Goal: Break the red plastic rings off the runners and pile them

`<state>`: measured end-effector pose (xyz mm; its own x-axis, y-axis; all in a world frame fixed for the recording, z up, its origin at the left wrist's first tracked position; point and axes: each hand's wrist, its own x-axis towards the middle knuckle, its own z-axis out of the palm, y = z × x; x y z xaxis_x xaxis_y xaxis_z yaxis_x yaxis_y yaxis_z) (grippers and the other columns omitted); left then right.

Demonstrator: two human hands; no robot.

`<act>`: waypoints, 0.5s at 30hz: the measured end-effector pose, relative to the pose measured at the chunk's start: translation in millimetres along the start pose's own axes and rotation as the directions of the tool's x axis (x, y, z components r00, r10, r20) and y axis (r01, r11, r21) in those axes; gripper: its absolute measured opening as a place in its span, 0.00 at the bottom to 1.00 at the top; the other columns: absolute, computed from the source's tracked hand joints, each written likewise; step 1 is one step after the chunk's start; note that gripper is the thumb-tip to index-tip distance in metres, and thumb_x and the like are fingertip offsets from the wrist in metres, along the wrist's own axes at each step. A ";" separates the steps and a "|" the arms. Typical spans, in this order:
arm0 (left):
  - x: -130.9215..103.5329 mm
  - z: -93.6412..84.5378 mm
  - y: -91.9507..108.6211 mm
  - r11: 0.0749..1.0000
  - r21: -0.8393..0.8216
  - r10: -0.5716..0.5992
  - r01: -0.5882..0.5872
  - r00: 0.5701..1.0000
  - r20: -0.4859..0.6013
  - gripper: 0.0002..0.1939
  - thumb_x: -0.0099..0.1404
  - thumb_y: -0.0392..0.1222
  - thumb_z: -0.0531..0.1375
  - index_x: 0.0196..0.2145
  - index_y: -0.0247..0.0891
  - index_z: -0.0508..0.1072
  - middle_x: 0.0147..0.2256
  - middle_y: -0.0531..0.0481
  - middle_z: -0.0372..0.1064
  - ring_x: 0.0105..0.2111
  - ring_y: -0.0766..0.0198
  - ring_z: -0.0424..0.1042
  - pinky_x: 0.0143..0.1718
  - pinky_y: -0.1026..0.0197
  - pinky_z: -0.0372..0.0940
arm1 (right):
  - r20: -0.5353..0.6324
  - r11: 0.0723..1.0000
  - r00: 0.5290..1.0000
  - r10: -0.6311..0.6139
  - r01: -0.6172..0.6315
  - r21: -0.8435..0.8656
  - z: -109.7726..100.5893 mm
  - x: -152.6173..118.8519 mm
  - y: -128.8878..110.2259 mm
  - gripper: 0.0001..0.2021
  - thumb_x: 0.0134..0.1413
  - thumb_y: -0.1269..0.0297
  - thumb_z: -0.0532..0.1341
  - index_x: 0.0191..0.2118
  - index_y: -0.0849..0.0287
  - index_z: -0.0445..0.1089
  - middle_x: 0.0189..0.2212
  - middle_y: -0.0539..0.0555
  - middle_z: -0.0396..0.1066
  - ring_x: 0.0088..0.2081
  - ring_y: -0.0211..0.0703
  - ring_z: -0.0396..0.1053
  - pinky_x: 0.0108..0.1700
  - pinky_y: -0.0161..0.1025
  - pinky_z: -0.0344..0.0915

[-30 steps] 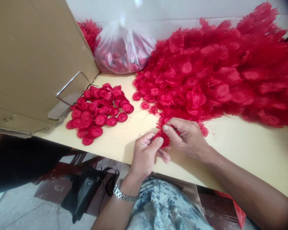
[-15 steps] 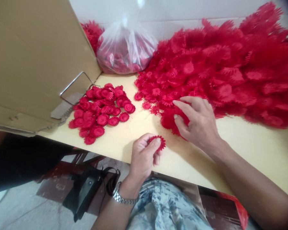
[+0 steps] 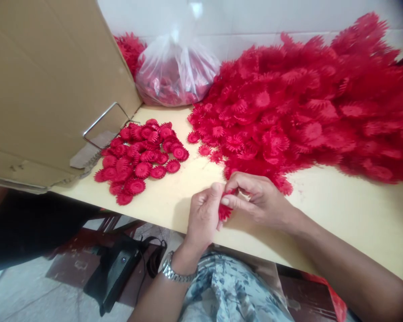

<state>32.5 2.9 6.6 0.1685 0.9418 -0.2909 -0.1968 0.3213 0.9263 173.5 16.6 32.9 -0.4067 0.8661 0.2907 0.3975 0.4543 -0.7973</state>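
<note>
Near the front edge of the table, my left hand (image 3: 203, 217) is closed on a red toothed flower piece (image 3: 225, 212). My right hand (image 3: 260, 201) meets it from the right, its thumb and index finger pinched on the same piece's edge; the fingers partly hide it. Behind my right hand spreads a large heap of loose red flower pieces (image 3: 302, 103). To the left lies a smaller pile of compact round red flowers (image 3: 143, 154).
A large cardboard box (image 3: 53, 80) with a bent metal wire (image 3: 100, 120) stands at the left. A tied clear bag (image 3: 177, 76) of red pieces sits against the wall. Below the table are a black bag (image 3: 112, 273) and, at far left, a person's dark clothing (image 3: 33, 223).
My right hand has moved from the large heap down and left to my left hand, and its fingers have closed on the red piece there.
</note>
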 end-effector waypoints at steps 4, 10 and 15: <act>-2.6 -3.0 -2.4 0.999 -0.032 -0.011 0.015 0.991 0.136 0.19 0.61 0.55 0.55 0.24 0.36 0.65 0.16 0.57 0.61 0.11 0.75 0.58 0.11 0.72 0.52 | -0.154 0.977 0.986 -0.057 0.023 -0.213 1.3 -0.3 2.9 0.07 0.57 0.68 0.56 0.27 0.59 0.63 0.20 0.48 0.64 0.22 0.33 0.62 0.24 0.31 0.57; -5.9 -4.3 4.0 0.984 -0.157 -0.052 0.085 0.977 0.205 0.14 0.60 0.48 0.58 0.26 0.35 0.65 0.19 0.55 0.65 0.14 0.69 0.67 0.14 0.68 0.62 | -0.381 0.730 0.902 -0.202 -0.121 -0.673 -14.8 3.0 25.7 0.07 0.57 0.68 0.54 0.30 0.59 0.67 0.25 0.54 0.68 0.29 0.42 0.64 0.31 0.39 0.59; -1.6 -3.3 8.9 0.957 -0.257 -0.086 0.130 0.981 0.176 0.09 0.56 0.41 0.61 0.28 0.33 0.66 0.22 0.53 0.69 0.16 0.68 0.69 0.17 0.66 0.66 | -0.350 0.570 0.898 -0.265 -0.147 -0.809 -23.4 4.7 38.9 0.09 0.56 0.65 0.55 0.39 0.60 0.71 0.38 0.59 0.71 0.40 0.49 0.67 0.38 0.45 0.62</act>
<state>27.3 4.6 14.5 0.3518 0.8786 -0.3228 -0.4152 0.4556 0.7874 206.3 43.2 15.6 -0.1830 0.7308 0.6576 0.9513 0.3004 -0.0690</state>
